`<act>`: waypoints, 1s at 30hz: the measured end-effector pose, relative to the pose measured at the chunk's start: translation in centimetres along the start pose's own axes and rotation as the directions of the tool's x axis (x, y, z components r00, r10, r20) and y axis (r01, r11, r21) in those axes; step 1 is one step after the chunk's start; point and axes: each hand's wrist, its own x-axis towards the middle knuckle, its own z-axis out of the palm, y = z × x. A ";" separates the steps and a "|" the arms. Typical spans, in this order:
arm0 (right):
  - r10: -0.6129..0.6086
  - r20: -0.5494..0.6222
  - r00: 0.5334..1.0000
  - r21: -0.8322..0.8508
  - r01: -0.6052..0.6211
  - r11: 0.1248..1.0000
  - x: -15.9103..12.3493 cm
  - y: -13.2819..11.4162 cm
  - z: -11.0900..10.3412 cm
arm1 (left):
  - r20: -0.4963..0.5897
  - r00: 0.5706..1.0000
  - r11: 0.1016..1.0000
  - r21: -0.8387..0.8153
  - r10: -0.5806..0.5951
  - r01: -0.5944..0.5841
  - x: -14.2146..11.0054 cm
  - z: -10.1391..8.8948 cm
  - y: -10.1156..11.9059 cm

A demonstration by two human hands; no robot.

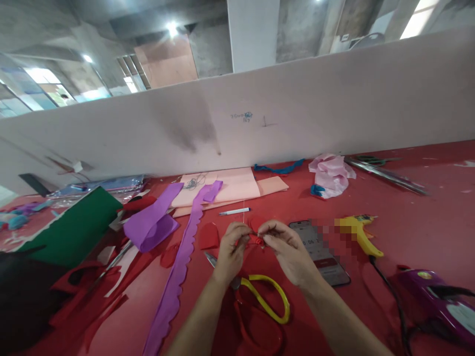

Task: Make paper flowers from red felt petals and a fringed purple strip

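Note:
Between my fingertips is a small rolled red flower (259, 241), made of what looks like paper or felt. My left hand (234, 247) pinches its left side, and my right hand (284, 247) pinches it from the right. Below the hands lie scissors (269, 296) with one yellow and one red handle, partly under my left wrist. A red rounded cut piece (210, 236) rests just left of my left hand. Beyond the hands lies a white pen (235, 211). A long purple scalloped strip (180, 272) runs along the left.
To the right are a phone (319, 252), a yellow glue gun (358, 235) with its cord, and a purple device (440, 301). Peach sheets (237, 185) and crumpled pink material (330, 173) lie near the white partition (297, 104). A green board (74, 232) and red scraps are at left.

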 end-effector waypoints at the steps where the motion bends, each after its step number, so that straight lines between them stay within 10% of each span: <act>1: -0.007 0.020 1.000 -0.020 0.007 1.000 -0.1 -0.1 -0.1 | 0.009 1.000 1.000 0.011 0.017 -0.017 0.0 -0.1 0.0; 8: -0.061 0.152 0.987 -0.217 0.093 0.972 0.1 -1.0 -0.6 | 0.053 0.998 0.997 0.069 0.030 -0.034 -0.2 -0.2 -0.2; 19: 0.021 0.042 0.999 -0.167 -0.014 0.986 0.3 -0.2 -0.6 | 0.079 0.996 0.991 0.126 0.038 -0.048 -0.1 -0.6 0.3; 30: -0.002 0.274 0.962 -0.364 0.106 0.925 0.2 -2.4 -1.5 | 0.139 0.990 0.983 0.183 0.003 -0.029 -0.1 -0.8 0.6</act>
